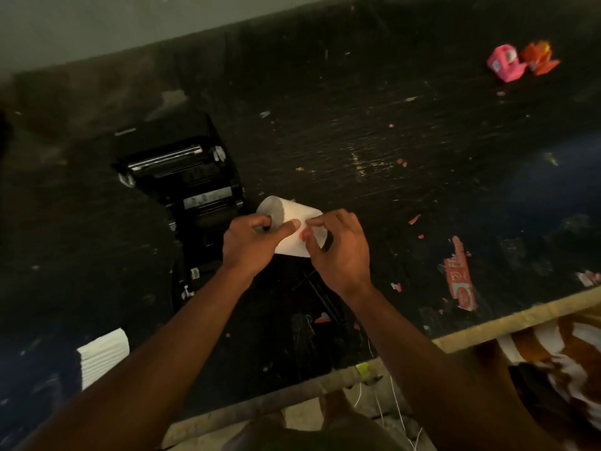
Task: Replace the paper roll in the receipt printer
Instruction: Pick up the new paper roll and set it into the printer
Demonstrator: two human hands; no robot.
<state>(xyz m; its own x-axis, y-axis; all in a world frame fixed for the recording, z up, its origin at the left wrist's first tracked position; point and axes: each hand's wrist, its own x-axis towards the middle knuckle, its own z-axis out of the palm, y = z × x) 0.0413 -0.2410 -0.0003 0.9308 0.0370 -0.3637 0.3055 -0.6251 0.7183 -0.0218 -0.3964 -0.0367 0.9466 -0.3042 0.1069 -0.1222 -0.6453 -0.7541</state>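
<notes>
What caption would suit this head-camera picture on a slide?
Both hands, left and right, hold a white paper roll beside the open receipt printer.

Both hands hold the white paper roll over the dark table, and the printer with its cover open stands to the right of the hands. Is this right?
Not quite. In the head view the printer, cover open, stands left of the hands, not right. Both the left hand and right hand do hold the white paper roll over the dark table.

Your scratched black table (pixel 374 141) carries the open receipt printer (pixel 182 177) at left, a white pad (pixel 104 359) near you, pink and orange cartons (pixel 520 61) far right.
</notes>
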